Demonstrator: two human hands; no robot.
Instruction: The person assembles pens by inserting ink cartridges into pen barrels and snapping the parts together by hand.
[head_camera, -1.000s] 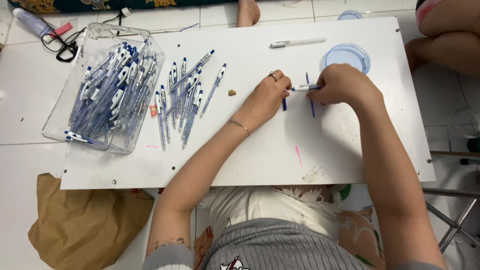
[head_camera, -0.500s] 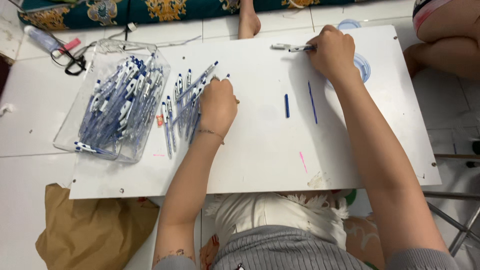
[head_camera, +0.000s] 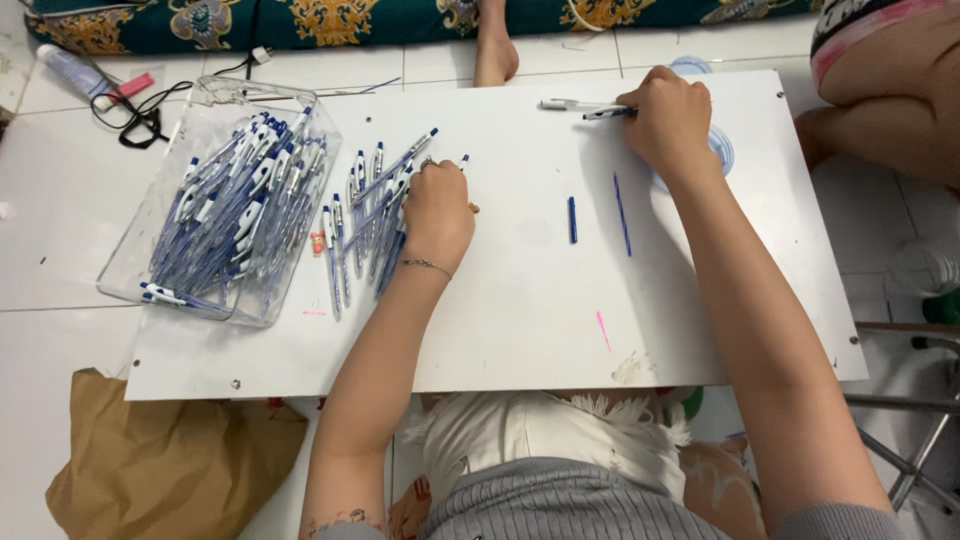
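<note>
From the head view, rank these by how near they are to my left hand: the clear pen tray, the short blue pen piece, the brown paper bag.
From the left hand:
1. Short blue pen piece, to its right on the board.
2. Clear pen tray, on the left.
3. Brown paper bag, on the floor, lower left.

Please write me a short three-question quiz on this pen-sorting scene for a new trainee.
1. True or false: the left hand rests on the loose pens lying on the white board.
2. What does the right hand hold? A) a pen near the board's far edge B) the brown paper bag C) the clear bin
3. Fill in: between the two hands, a short blue piece and a thin blue ___ lie on the board.

Key
1. True; the fingers are on the pile beside the clear bin.
2. A; the pen sticks out from the fingers, next to another pen. The paper bag lies on the floor, untouched.
3. refill.
</note>
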